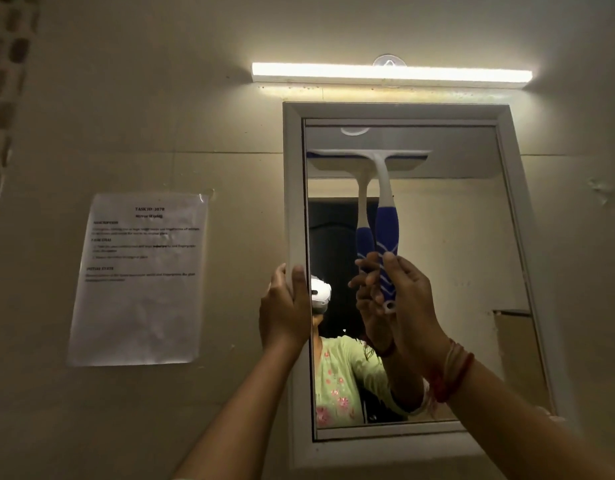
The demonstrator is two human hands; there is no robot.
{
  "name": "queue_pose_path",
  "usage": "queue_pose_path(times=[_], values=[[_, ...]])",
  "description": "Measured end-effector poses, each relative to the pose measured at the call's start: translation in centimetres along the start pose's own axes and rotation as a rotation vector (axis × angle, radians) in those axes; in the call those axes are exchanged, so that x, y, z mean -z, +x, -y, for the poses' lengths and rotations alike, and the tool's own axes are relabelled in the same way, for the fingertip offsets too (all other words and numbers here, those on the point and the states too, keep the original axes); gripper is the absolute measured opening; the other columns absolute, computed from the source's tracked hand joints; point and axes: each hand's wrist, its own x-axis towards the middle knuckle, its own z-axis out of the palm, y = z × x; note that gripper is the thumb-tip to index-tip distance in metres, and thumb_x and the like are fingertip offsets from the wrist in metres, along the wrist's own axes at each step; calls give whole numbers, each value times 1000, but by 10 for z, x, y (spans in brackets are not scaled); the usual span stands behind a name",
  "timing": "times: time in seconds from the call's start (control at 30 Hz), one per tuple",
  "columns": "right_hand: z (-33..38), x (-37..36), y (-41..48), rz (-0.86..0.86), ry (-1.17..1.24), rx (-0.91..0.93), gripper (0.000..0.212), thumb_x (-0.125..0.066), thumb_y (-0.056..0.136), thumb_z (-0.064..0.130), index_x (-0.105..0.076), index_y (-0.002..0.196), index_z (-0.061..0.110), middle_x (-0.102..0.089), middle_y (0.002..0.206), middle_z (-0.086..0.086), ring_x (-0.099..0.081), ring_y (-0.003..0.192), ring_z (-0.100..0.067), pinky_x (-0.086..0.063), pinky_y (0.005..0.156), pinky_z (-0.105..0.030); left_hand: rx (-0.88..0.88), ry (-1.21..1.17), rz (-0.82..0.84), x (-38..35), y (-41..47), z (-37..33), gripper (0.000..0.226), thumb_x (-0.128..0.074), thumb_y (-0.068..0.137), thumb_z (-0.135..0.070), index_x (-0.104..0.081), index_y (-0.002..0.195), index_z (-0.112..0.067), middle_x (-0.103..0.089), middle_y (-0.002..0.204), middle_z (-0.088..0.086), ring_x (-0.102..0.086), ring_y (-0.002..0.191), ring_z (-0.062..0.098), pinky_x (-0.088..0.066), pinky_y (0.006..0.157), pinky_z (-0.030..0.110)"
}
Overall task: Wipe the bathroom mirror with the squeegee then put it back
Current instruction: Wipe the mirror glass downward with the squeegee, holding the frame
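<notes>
A white-framed mirror [444, 258] hangs on the wall ahead. A squeegee [385, 216] with a white head and a blue and white handle stands upright against the glass, its blade pressed flat near the top of the mirror. My right hand [411, 306] grips the lower end of the handle. My left hand [287, 306] clasps the mirror's left frame edge at mid height. The glass reflects the squeegee, both hands and a person in a light green top.
A lit tube light [391, 75] runs above the mirror, with a clear suction hook [388, 61] just over it. A printed task sheet [138, 278] is taped to the wall left of the mirror. Patterned tiles [5, 81] line the far left edge.
</notes>
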Motion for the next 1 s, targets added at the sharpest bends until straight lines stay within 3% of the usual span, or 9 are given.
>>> queue_pose_path(times=[0.1, 0.2, 0.27, 0.4, 0.57, 0.7, 0.9, 1.0], values=[[11, -7, 10, -9, -16, 20, 29, -40, 96, 31, -58, 89, 9, -54, 71, -10, -48, 56, -17, -42, 49, -23, -7, -9, -3, 2, -1, -2, 49, -26, 92, -51, -54, 97, -11, -62, 81, 2, -57, 68, 9, -33, 48, 12], [20, -13, 20, 10, -24, 22, 28, -37, 98, 29, -56, 89, 10, -52, 70, -7, -47, 56, -16, -40, 48, -22, 5, -24, -9, 3, -1, -3, 42, -28, 93, -49, -52, 90, -15, -50, 67, -11, -50, 61, 1, -31, 46, 13], [16, -13, 15, 27, 11, -6, 28, -38, 98, 29, -56, 86, 12, -50, 67, -3, -44, 53, -13, -38, 47, -21, -1, -34, -3, 3, -2, -4, 40, -28, 93, -49, -51, 91, -16, -49, 67, -12, -50, 61, 0, -32, 46, 13], [-3, -1, -12, 67, 110, -99, 31, -38, 96, 30, -56, 90, 5, -45, 65, -2, -39, 49, -9, -34, 46, -20, -5, -51, -19, 4, -3, -4, 34, -32, 95, -44, -50, 90, -15, -45, 65, -15, -45, 59, -4, -34, 47, -1], [13, -5, -1, 72, 113, -118, 31, -37, 96, 32, -56, 84, 10, -43, 62, 1, -37, 47, -7, -31, 43, -18, 9, -63, 3, 4, -2, -4, 38, -29, 94, -47, -50, 89, -15, -49, 69, -9, -46, 63, -2, -29, 49, 14], [23, -9, 11, 62, 100, -134, 32, -37, 96, 33, -57, 78, 16, -43, 61, 2, -36, 46, -7, -29, 43, -18, 12, -64, 19, 4, -3, -5, 38, -28, 95, -45, -50, 90, -15, -49, 73, -6, -47, 63, -1, -28, 49, 14], [2, 5, -18, 46, 21, -141, 49, -39, 95, 38, -59, 106, -6, -47, 73, -7, -41, 56, -11, -36, 47, -18, 10, -94, 29, 5, -3, -5, 36, -27, 96, -43, -49, 89, -16, -47, 69, -10, -47, 64, 0, -30, 50, 15], [14, 3, -12, 47, 16, -138, 43, -38, 96, 35, -60, 101, -1, -47, 68, -4, -42, 50, -7, -35, 42, -17, 5, -106, 18, 5, -4, -5, 36, -26, 96, -42, -49, 86, -16, -48, 69, -10, -48, 65, 1, -33, 52, 18]])
